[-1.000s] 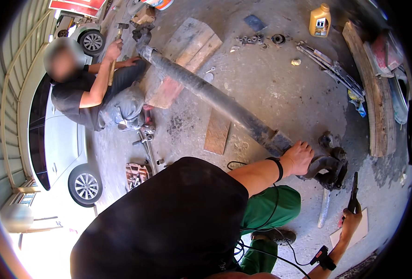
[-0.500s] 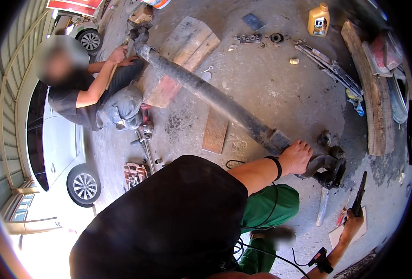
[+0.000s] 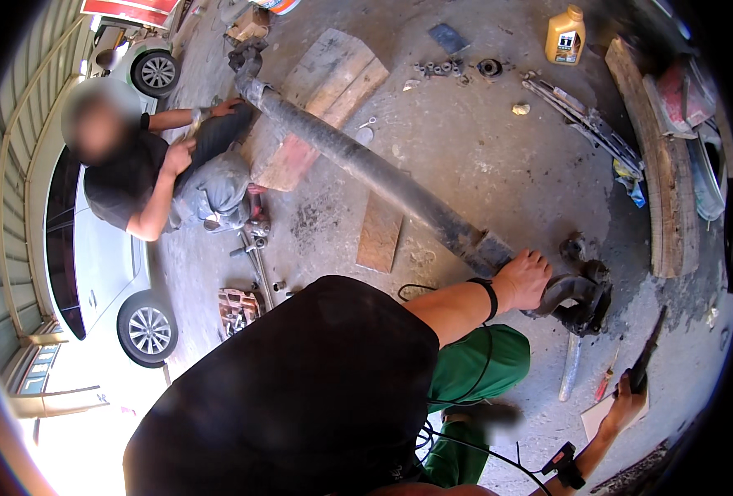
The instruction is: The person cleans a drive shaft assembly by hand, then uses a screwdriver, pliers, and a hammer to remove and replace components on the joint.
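A long grey drive shaft lies slantwise across the floor, its far end over a wooden block. My left hand grips its near end, fingers curled over beside a dark, greasy yoke joint. Away from the shaft, low on the right, my right hand is closed round the handle of a long, dark, tapered tool, too unclear to name. It points up and away from me. Across the shaft, a person holds a blurred stick-like tool in one hand; their other hand rests on their knee.
A wooden block, a flat wooden board and an open tool case lie around the shaft. Farther off are a gold oil bottle, several sockets and a thick timber. A white car stands left.
The other person's tool hand has drawn back from the shaft's far end toward their chest. My right hand's tool has shifted slightly right. My left hand stays on the shaft.
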Motion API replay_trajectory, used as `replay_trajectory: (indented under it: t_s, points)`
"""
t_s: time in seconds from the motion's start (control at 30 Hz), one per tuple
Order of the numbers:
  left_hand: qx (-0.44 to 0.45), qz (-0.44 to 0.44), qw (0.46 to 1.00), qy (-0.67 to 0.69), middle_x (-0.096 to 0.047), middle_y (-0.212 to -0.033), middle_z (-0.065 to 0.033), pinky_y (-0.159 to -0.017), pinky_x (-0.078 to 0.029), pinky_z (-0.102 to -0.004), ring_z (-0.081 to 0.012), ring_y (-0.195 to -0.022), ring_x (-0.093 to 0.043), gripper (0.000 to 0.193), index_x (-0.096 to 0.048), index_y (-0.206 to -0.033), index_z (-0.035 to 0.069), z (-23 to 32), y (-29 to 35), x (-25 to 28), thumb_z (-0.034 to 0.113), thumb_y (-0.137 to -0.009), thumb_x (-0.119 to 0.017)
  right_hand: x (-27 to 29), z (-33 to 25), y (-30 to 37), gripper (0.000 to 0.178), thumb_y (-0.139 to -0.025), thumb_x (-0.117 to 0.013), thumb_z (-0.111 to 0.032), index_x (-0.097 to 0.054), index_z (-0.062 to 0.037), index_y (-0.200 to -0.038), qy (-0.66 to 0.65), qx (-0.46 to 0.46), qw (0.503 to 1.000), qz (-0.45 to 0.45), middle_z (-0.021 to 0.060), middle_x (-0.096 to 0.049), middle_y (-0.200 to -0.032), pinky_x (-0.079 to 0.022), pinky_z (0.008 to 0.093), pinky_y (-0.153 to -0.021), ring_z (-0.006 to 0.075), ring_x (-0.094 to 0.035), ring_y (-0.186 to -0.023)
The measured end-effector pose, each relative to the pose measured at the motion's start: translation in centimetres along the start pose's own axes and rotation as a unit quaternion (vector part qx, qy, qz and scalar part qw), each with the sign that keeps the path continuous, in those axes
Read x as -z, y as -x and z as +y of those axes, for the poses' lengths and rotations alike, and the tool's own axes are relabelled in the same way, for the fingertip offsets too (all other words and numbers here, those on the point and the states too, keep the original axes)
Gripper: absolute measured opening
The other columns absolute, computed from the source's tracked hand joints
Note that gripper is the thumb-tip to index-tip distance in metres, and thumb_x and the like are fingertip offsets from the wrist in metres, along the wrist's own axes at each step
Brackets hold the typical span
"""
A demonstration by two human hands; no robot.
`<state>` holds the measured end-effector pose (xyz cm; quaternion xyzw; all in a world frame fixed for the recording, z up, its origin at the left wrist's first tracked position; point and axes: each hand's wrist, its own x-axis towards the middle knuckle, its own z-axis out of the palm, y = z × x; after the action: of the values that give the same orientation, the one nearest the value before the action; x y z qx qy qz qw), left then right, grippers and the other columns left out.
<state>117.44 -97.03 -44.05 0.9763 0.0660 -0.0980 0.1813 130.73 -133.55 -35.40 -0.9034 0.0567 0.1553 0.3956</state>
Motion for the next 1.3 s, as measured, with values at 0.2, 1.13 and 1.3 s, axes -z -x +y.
replay_trajectory:
  t_s: [0.2,1.13,1.3]
  points:
    - [-0.001,0.009,0.999,0.032,-0.067,-0.099,-0.0138,-0.089,-0.046,-0.0420,-0.0302,-0.102,-0.061,0.034,-0.068,-0.096,0.003,-0.4,0.2,-0.5,0.026,-0.071,-0.067,-0.2,-2.8,2.3,0.017,-0.090,-0.067,-0.020,-0.061,-0.0049,-0.083,-0.073,-0.111,0.983,-0.126,-0.0014,-0.055,-0.071,-0.036,0.0265,-0.055,0.0097,-0.047,-0.060]
    - [-0.019,0.011,0.996,-0.088,-0.068,-0.100,-0.0108,-0.088,-0.049,-0.0444,-0.0305,-0.101,-0.063,0.026,-0.065,-0.096,0.007,-0.5,-0.7,0.0,0.029,-0.082,-0.064,-2.9,-2.1,0.0,0.025,-0.088,-0.067,-0.017,-0.072,-0.0033,-0.109,0.214,-0.004,0.961,-0.174,0.0280,-0.068,-0.087,-0.052,0.0489,-0.080,0.0464,-0.066,-0.086]
    - [-0.013,0.022,0.996,-0.082,-0.066,-0.095,-0.0118,-0.083,-0.050,-0.0460,-0.0320,-0.097,-0.063,0.024,-0.063,-0.093,0.007,-0.6,-0.4,0.2,0.027,-0.080,-0.068,-3.6,-2.7,-1.3,0.027,-0.088,-0.066,-0.010,-0.072,-0.0031,-0.113,0.231,0.008,0.954,-0.192,0.0255,-0.068,-0.083,-0.052,0.0432,-0.073,0.0393,-0.067,-0.075]
